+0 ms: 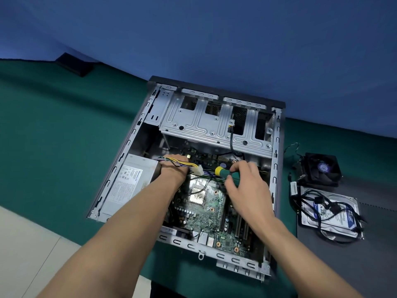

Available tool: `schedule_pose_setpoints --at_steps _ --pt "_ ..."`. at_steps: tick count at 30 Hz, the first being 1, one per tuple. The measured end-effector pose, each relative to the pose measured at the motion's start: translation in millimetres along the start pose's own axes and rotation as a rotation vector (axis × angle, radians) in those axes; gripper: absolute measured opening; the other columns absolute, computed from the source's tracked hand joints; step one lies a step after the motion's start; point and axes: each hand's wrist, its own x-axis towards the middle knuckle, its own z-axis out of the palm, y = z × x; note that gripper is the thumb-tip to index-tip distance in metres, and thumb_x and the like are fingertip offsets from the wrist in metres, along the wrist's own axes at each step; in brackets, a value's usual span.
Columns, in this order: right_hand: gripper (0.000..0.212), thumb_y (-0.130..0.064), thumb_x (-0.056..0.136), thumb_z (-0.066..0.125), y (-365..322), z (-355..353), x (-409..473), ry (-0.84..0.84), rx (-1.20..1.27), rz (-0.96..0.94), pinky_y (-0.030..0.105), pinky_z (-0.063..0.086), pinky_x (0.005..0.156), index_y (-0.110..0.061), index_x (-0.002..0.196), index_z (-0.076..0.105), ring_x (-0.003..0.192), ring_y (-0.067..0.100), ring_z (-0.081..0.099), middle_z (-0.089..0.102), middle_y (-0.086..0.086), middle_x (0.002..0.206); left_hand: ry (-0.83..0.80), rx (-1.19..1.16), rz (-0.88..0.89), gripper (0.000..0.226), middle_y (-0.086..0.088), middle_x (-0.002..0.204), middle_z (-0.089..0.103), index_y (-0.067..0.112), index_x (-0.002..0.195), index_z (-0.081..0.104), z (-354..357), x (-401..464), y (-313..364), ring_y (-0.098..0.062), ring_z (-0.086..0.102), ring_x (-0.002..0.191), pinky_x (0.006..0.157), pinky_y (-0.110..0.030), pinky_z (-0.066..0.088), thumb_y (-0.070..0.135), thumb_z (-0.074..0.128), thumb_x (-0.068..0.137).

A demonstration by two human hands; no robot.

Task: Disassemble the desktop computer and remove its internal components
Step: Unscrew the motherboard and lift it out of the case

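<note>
Right now the green table [53, 136] is carrying the opened computer case [137, 130], lying on its side in front of you with the drive cage [206, 121] at the far end. Inside, the power supply [129, 186] is sitting along the left wall and the motherboard [204, 214] is filling the near floor. Outside, to the right, a hard drive [343, 216] under loose black cables [315, 203] is lying just beside a cooler fan [322, 168]. Your left hand [174, 171] is curling around the power supply's wire bundle [182, 163]. Your right hand [247, 186] is gripping a green-and-yellow screwdriver [227, 172] over the board's far edge.
</note>
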Motion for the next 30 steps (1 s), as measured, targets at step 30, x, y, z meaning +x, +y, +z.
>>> schedule_pose_setpoints --at_steps 30 --pt "0.024 -0.033 0.088 0.058 14.1 29.4 -7.7 -0.301 -0.126 0.185 0.019 0.027 0.046 -0.022 0.107 0.049 0.057 0.001 0.048 0.048 -0.015 0.068 -0.032 -0.081 0.032 0.027 -0.012 0.117 0.061 0.008 0.113 0.059 -2.7 -8.6 -0.9 -0.033 0.059 0.105 0.082 -0.046 0.053 0.001 0.049 0.089"
